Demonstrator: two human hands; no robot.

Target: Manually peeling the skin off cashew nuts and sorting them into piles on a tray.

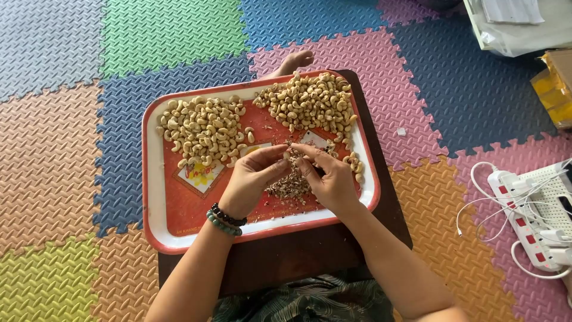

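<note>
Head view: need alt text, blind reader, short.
Two bare hands, left hand and right hand, pinch a cashew over a pile of husk scraps on a red tray. Two cashew heaps lie at its far end.

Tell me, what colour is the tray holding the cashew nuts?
The tray is red-orange with a white rim, seen clearly in the head view.

Two cashew piles (205,128) on tray (156,209)
</note>
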